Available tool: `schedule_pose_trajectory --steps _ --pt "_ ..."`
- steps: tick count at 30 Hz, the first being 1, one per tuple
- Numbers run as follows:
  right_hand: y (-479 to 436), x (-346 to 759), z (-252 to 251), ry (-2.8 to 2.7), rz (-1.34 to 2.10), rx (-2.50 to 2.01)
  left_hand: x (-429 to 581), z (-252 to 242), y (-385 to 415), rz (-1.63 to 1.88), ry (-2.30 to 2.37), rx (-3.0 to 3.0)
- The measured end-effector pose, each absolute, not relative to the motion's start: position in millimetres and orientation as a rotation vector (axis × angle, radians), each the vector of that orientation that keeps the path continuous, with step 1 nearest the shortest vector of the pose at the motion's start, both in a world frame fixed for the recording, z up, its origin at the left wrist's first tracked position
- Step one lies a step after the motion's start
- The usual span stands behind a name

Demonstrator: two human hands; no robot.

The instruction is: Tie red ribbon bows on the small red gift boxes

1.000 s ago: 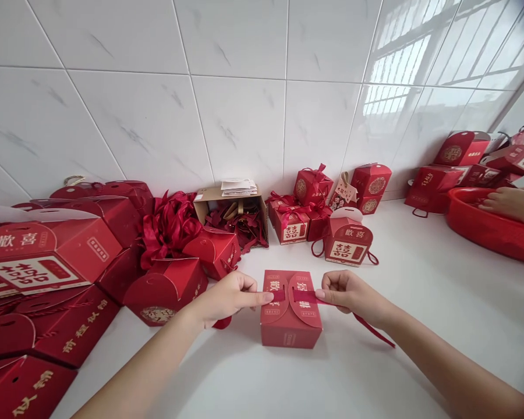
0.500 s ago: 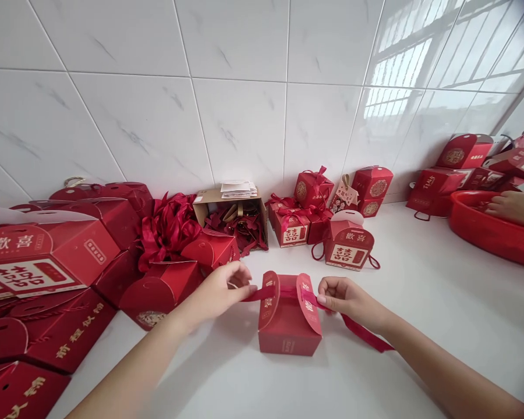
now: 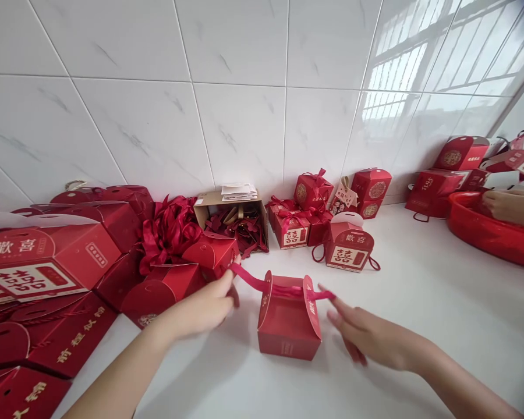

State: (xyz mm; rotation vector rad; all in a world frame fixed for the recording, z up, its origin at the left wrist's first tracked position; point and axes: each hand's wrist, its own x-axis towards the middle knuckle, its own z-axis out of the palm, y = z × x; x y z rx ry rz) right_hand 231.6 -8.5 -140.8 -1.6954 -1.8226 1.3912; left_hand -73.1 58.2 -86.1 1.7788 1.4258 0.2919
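A red gift box (image 3: 288, 326) stands on the white counter in front of me, its two rounded flaps raised. A magenta ribbon (image 3: 288, 291) runs through slots in both flaps. My left hand (image 3: 212, 302), left of the box, pinches one side of the ribbon between thumb and forefinger. My right hand (image 3: 371, 331) is to the right of the box, slightly blurred, with fingers stretched apart. Its fingertips are beside the ribbon's short right-hand stretch; whether they touch it is unclear.
Stacked red boxes (image 3: 48, 256) and a heap of red ribbons (image 3: 170, 233) fill the left. A cardboard box (image 3: 264, 224) and ribbon-tied boxes (image 3: 294, 233) line the wall. At right, another person's hand (image 3: 513, 206) reaches into a red basin (image 3: 480, 235).
My left hand has drawn the ribbon up and left. My right hand has spread its fingers and moved slightly down and right. The long ribbon tail at the right no longer shows.
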Motion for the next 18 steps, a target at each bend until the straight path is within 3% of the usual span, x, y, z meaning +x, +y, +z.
schedule_pose_trajectory --steps 8,12,18 --pt "13 229 -148 -0.983 1.459 -0.784 -66 -54 57 0.951 0.947 1.217" --pt "12 232 -139 -0.883 1.243 -0.772 -66 -53 53 1.073 0.946 1.245" --pt "14 231 -94 -1.175 0.73 -0.95 -63 -34 38 1.35 1.217 1.588"
